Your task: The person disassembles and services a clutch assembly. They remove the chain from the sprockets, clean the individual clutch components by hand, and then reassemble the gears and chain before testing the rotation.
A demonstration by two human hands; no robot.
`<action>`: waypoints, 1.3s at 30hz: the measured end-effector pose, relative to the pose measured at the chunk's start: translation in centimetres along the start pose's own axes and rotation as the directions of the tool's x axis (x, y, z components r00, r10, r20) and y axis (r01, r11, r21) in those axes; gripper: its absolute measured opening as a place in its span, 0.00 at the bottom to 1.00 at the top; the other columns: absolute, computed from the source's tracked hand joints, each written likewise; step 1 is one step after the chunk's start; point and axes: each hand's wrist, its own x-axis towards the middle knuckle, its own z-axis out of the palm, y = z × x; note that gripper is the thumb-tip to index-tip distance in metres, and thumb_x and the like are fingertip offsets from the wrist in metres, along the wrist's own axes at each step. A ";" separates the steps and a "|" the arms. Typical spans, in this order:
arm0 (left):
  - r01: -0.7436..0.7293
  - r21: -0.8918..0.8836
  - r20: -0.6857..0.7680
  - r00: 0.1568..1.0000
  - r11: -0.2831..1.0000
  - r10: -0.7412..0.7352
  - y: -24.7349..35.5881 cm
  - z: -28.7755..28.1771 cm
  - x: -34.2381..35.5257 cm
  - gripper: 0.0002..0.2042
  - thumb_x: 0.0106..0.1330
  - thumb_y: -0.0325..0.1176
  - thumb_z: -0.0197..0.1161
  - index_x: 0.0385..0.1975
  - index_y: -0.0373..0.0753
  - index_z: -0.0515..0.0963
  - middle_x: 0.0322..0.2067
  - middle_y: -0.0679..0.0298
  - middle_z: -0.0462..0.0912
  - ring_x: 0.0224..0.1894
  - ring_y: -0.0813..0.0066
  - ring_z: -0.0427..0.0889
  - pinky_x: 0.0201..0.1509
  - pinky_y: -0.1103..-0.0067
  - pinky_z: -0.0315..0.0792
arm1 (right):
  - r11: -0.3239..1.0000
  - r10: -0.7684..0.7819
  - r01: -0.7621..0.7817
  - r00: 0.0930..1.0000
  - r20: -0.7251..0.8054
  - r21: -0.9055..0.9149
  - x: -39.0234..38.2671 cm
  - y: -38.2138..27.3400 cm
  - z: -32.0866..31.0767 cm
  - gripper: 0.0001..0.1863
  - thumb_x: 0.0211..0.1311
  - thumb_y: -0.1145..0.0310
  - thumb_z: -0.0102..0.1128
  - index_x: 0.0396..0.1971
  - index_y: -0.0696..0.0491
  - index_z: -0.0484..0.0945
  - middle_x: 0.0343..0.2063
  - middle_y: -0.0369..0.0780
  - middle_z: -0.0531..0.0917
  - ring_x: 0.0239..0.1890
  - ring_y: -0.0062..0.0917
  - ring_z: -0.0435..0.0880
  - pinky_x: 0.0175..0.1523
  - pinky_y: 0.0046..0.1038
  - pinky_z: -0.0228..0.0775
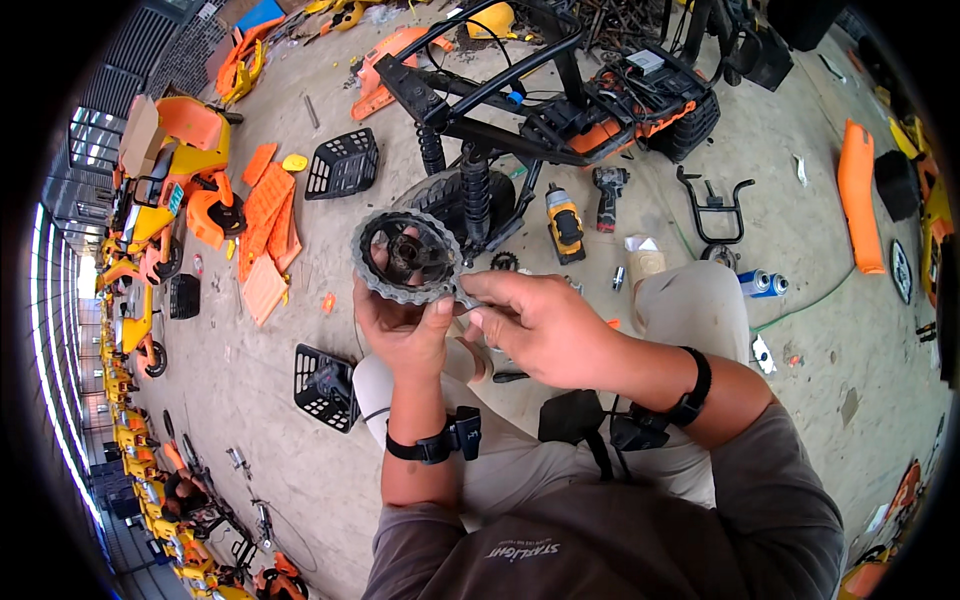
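My left hand (410,335) holds a dark toothed metal wheel (395,293) from below and the side, fingers showing through its spoked centre. My right hand (545,335) pinches a slim metal tool (466,302) against the wheel's right edge; the tool's exact kind is unclear. Both hands are above my bent knees. Just beyond them stands a black vehicle frame (450,120) with a rear tyre (430,190) and coil shock absorber (475,205). A small black sprocket (504,262) lies behind my right hand.
On the floor are a yellow drill (566,225), another drill (607,195), spray cans (768,283), a black rack (712,210), black baskets (322,390), and orange panels (268,215). Yellow-orange scooters (170,170) line the left, where another person (182,492) is partly visible.
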 end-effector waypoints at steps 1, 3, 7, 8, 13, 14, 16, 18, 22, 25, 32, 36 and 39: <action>-0.024 -0.002 -0.002 1.000 1.000 0.024 -0.1 0.1 -0.1 0.41 0.51 0.27 0.78 0.65 0.36 0.60 0.63 0.55 0.67 0.66 0.52 0.69 0.68 0.57 0.67 | 0.999 -0.016 0.015 1.000 -0.020 -0.047 0.0 -0.2 0.0 0.15 0.66 0.74 0.56 0.50 0.64 0.74 0.34 0.54 0.83 0.35 0.39 0.87 0.38 0.33 0.77; -0.045 -0.003 -0.004 0.999 0.999 0.045 -0.4 0.1 -0.1 0.40 0.53 0.28 0.77 0.64 0.36 0.61 0.62 0.54 0.69 0.66 0.52 0.70 0.70 0.55 0.64 | 0.985 -0.086 0.080 0.996 -0.032 -0.154 0.0 0.1 -0.1 0.14 0.65 0.74 0.57 0.48 0.64 0.74 0.33 0.54 0.83 0.34 0.43 0.86 0.37 0.36 0.76; -0.038 0.007 -0.009 0.999 0.999 0.038 -0.4 0.1 -0.2 0.38 0.51 0.25 0.77 0.62 0.38 0.61 0.65 0.55 0.64 0.67 0.51 0.68 0.65 0.57 0.72 | 0.902 -0.265 0.236 0.964 -0.032 -0.362 0.1 0.1 -0.2 0.13 0.63 0.72 0.58 0.44 0.62 0.74 0.30 0.54 0.81 0.33 0.51 0.81 0.36 0.43 0.73; -0.032 0.020 -0.012 0.999 0.999 0.032 -0.4 0.3 -0.2 0.37 0.52 0.25 0.76 0.61 0.38 0.61 0.65 0.55 0.64 0.67 0.50 0.68 0.64 0.56 0.72 | 0.902 -0.264 0.235 0.964 -0.032 -0.362 0.0 0.1 -0.1 0.13 0.63 0.72 0.58 0.44 0.62 0.74 0.30 0.54 0.81 0.33 0.51 0.81 0.36 0.43 0.73; -0.030 0.019 0.004 1.000 0.999 0.030 -0.4 0.4 -0.1 0.37 0.53 0.25 0.75 0.61 0.38 0.60 0.66 0.55 0.62 0.67 0.50 0.67 0.65 0.57 0.72 | 0.856 -0.350 0.307 0.936 -0.031 -0.416 0.2 0.4 0.0 0.12 0.63 0.73 0.58 0.44 0.61 0.74 0.29 0.53 0.81 0.33 0.50 0.81 0.36 0.44 0.72; -0.046 0.003 0.009 0.999 0.999 0.046 -0.4 0.4 -0.1 0.37 0.53 0.25 0.75 0.61 0.38 0.60 0.66 0.55 0.62 0.68 0.49 0.67 0.65 0.56 0.72 | 0.857 -0.349 0.306 0.937 -0.030 -0.415 0.2 0.4 0.0 0.12 0.63 0.73 0.58 0.44 0.61 0.74 0.29 0.53 0.81 0.33 0.50 0.81 0.36 0.44 0.72; -0.058 0.007 0.007 0.998 0.998 0.058 -0.3 0.6 -0.2 0.37 0.53 0.26 0.76 0.62 0.39 0.60 0.65 0.57 0.63 0.67 0.49 0.67 0.67 0.55 0.67 | 0.832 -0.360 0.311 0.933 -0.020 -0.460 0.3 0.4 -0.1 0.11 0.63 0.72 0.58 0.42 0.61 0.74 0.30 0.53 0.81 0.33 0.49 0.81 0.36 0.43 0.73; -0.068 0.007 0.007 0.998 0.998 0.068 -0.4 0.7 -0.2 0.37 0.54 0.28 0.76 0.63 0.39 0.60 0.64 0.59 0.65 0.67 0.49 0.67 0.70 0.54 0.63 | 0.822 -0.357 0.309 0.934 -0.012 -0.478 0.4 0.4 -0.4 0.10 0.62 0.72 0.59 0.41 0.60 0.75 0.29 0.52 0.81 0.32 0.48 0.82 0.35 0.43 0.73; -0.027 0.004 0.037 0.999 1.000 0.027 -0.4 0.4 -0.2 0.37 0.53 0.26 0.77 0.62 0.41 0.62 0.64 0.61 0.65 0.67 0.49 0.66 0.70 0.54 0.64 | 0.838 -0.286 0.245 0.958 -0.010 -0.487 0.6 0.0 -0.9 0.08 0.62 0.70 0.60 0.37 0.58 0.76 0.26 0.50 0.81 0.29 0.46 0.82 0.32 0.43 0.73; -0.022 -0.044 0.036 0.999 0.999 0.023 -0.3 0.5 -0.1 0.38 0.51 0.26 0.77 0.62 0.42 0.63 0.64 0.61 0.65 0.68 0.50 0.66 0.69 0.54 0.64 | 0.828 -0.329 0.289 0.944 0.001 -0.481 0.8 0.1 -1.1 0.09 0.62 0.71 0.63 0.39 0.57 0.77 0.26 0.47 0.81 0.26 0.43 0.82 0.30 0.37 0.73; -0.043 -0.052 0.044 0.998 0.998 0.045 -0.4 0.8 -0.3 0.39 0.50 0.24 0.78 0.62 0.45 0.63 0.65 0.61 0.65 0.68 0.55 0.66 0.68 0.57 0.67 | 0.820 -0.352 0.305 0.936 -0.007 -0.484 0.6 0.3 -1.0 0.09 0.62 0.72 0.62 0.40 0.58 0.77 0.26 0.48 0.81 0.28 0.44 0.82 0.31 0.38 0.73; -0.050 -0.031 0.014 0.999 0.998 0.051 -0.6 0.7 -0.6 0.39 0.49 0.25 0.78 0.61 0.41 0.62 0.67 0.58 0.61 0.69 0.50 0.64 0.67 0.54 0.68 | 0.814 -0.357 0.306 0.934 -0.010 -0.493 0.7 0.6 -1.1 0.09 0.61 0.73 0.62 0.40 0.59 0.78 0.27 0.48 0.82 0.29 0.45 0.82 0.33 0.38 0.74; -0.074 0.032 0.017 0.997 0.997 0.073 -0.7 0.9 -0.7 0.39 0.51 0.29 0.78 0.63 0.45 0.62 0.64 0.52 0.67 0.67 0.55 0.67 0.69 0.58 0.65 | 0.828 -0.349 0.301 0.937 -0.014 -0.473 0.7 0.8 -1.1 0.09 0.61 0.72 0.62 0.40 0.60 0.78 0.28 0.49 0.82 0.30 0.45 0.83 0.33 0.38 0.74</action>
